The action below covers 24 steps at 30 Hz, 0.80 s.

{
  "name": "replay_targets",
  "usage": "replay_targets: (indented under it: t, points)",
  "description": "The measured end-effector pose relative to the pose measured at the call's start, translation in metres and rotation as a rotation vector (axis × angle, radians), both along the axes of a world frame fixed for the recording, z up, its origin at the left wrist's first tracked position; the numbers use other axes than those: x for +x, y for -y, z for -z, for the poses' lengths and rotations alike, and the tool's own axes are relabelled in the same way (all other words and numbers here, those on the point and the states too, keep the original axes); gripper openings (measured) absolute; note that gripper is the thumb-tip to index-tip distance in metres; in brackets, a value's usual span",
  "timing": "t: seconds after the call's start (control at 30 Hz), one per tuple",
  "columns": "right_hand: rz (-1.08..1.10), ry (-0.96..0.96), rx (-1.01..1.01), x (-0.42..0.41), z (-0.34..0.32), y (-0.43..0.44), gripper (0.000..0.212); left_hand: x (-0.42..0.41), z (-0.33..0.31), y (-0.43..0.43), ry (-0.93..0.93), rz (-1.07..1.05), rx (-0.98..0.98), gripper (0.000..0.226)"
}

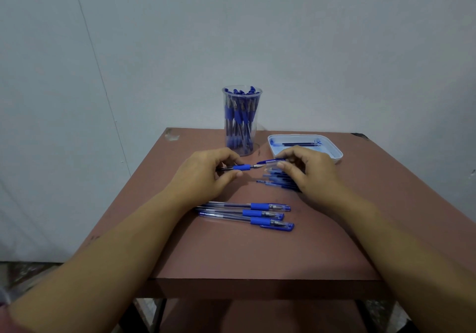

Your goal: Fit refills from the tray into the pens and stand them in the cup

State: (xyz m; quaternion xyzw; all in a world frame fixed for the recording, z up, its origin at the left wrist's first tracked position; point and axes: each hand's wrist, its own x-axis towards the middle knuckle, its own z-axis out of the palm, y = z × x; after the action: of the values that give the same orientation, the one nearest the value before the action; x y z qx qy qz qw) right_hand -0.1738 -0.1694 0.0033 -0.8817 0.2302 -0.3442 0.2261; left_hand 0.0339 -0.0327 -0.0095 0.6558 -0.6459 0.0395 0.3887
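Gripping a pen (240, 167), the left hand (206, 175) points its tip at a cap (271, 162) the right hand (310, 174) pinches; cup (241, 116) at twelve o'clock, tray (334, 150) at two.

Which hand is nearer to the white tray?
Right. The right hand, pinching a pen cap, sits just in front of the tray's near edge; the left hand, gripping a pen, is farther left, in front of the cup.
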Motion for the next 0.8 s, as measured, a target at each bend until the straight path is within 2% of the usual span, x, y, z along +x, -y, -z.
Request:
replay_targets:
  t: [0.23, 0.47, 0.63, 0.7, 0.8]
  points:
    - [-0.090, -0.018, -0.037, 0.005, 0.001, -0.009, 0.015, -0.004, 0.000, 0.001, 0.004, 0.003, -0.020, 0.012]
    - [-0.127, 0.015, -0.077, 0.007, 0.003, -0.011, 0.010, -0.007, 0.001, 0.003, 0.069, 0.010, -0.073, 0.013]
    - [-0.137, 0.045, -0.231, 0.009, 0.005, -0.014, 0.010, -0.008, 0.001, 0.002, 0.073, 0.011, -0.092, 0.013]
    - [-0.132, 0.059, -0.166, 0.011, 0.002, -0.017, 0.008, -0.008, -0.002, 0.002, 0.062, 0.016, -0.105, 0.013]
    - [-0.165, 0.080, 0.155, 0.015, -0.001, -0.019, 0.006, -0.014, -0.004, 0.004, 0.029, 0.053, -0.147, 0.015]
